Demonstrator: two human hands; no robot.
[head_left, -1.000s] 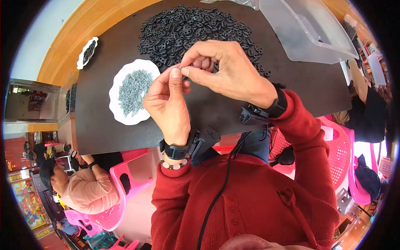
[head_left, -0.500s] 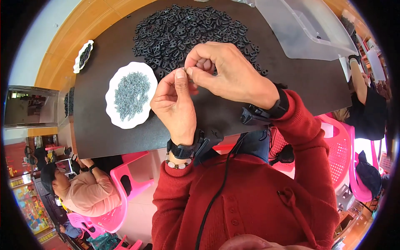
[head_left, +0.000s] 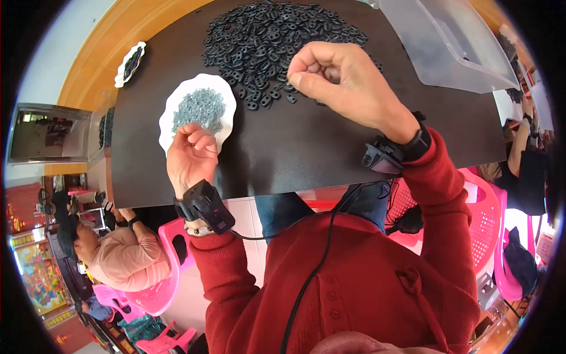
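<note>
On the dark table, a white scalloped plate [head_left: 167,121] holds a heap of small grey, translucent-looking slender pieces [head_left: 200,109]. My left hand [head_left: 193,158] is over the plate's near edge, palm turned up and fingers curled in; its thumb and anything in its grasp are hidden. Farther right, my right hand [head_left: 354,82] hovers in front of a large pile of small black two-holed pieces [head_left: 259,44]. Its thumb and forefinger press together in a pinch, but whatever is between them is too small to make out.
A clear plastic bin [head_left: 448,53] lies at the table's far right. A small white dish [head_left: 126,69] with black pieces stands at the far left. One person [head_left: 127,253] sits at the left, and another's arm [head_left: 520,138] shows at the right. Pink chairs [head_left: 477,218] surround the table.
My hands, fingertips together half a second ago, are now apart. The left has swung left to the plate and turned palm up; the right has shifted slightly right, still pinched.
</note>
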